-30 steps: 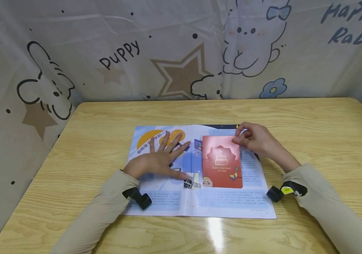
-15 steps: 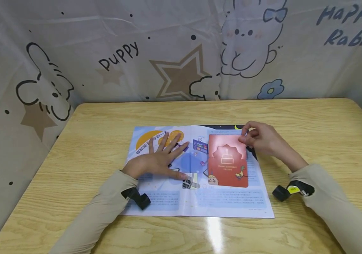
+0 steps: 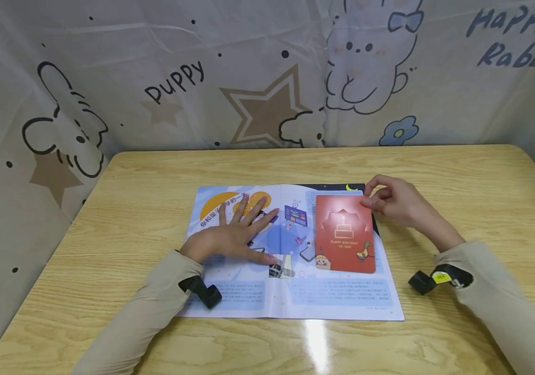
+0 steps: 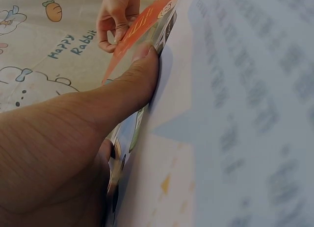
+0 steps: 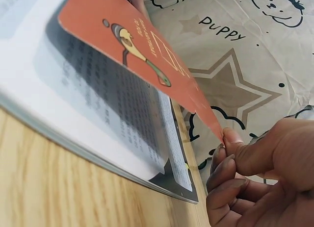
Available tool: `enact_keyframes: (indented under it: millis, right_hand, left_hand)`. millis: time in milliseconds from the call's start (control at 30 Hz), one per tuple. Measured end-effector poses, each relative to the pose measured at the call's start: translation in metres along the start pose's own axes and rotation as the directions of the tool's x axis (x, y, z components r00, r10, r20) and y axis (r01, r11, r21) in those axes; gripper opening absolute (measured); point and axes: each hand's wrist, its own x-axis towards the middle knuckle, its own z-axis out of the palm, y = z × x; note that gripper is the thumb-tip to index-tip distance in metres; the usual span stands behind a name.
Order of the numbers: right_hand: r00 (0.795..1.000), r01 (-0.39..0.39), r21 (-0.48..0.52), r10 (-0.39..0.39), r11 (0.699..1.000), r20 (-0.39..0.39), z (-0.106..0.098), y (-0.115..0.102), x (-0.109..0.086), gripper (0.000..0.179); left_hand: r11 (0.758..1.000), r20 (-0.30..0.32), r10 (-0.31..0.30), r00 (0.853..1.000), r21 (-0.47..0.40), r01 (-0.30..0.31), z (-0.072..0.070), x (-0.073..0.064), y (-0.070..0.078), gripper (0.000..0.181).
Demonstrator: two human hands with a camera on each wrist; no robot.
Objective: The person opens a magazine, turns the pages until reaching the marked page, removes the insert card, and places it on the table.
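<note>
An open magazine [image 3: 337, 307] lies on the wooden table, its pages printed in blue and white. My left hand [image 3: 232, 239] rests with fingers spread on its left page; in the left wrist view the thumb [image 4: 130, 82] lies along the paper. A red birthday card [image 3: 344, 234], printed with a gold cake, is over the right page. My right hand [image 3: 396, 205] pinches the card's upper right corner between thumb and fingers. In the right wrist view the card [image 5: 142, 55] is tilted, casts a shadow, and stands partly apart from the page.
The wooden table [image 3: 459, 198] extends around the magazine on all sides. A cloth backdrop [image 3: 248, 67] with cartoon animals and stars hangs behind the table's far edge and along its left. Black cameras are strapped to both sleeves, the right one [image 3: 422, 282] beside the magazine.
My right hand has moved right and slightly away from me, carrying the red card toward the right edge of the page. The left hand stays in place on the magazine.
</note>
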Motion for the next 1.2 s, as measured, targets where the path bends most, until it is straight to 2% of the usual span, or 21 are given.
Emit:
enact_keyframes:
  millis: [433, 800, 1200]
  right_hand:
    - [1.000, 0.001, -0.016, -0.001, 1.000, -0.016, -0.006, 0.009, -0.004, 0.015]
    - [0.999, -0.037, -0.016, 0.037, 0.999, -0.021, -0.012, 0.017, -0.009, 0.016]
    - [0.999, -0.033, -0.042, 0.032, 0.999, -0.034, -0.021, 0.035, -0.018, 0.016]
  left_hand:
    - [1.000, 0.005, -0.003, 1.000, 0.005, 0.003, 0.000, 0.001, 0.000, 0.105]
    - [1.000, 0.008, -0.006, 1.000, 0.004, 0.006, 0.001, 0.001, -0.001, 0.106]
    - [1.000, 0.005, -0.001, 1.000, 0.011, 0.000, 0.002, 0.001, -0.001, 0.106]
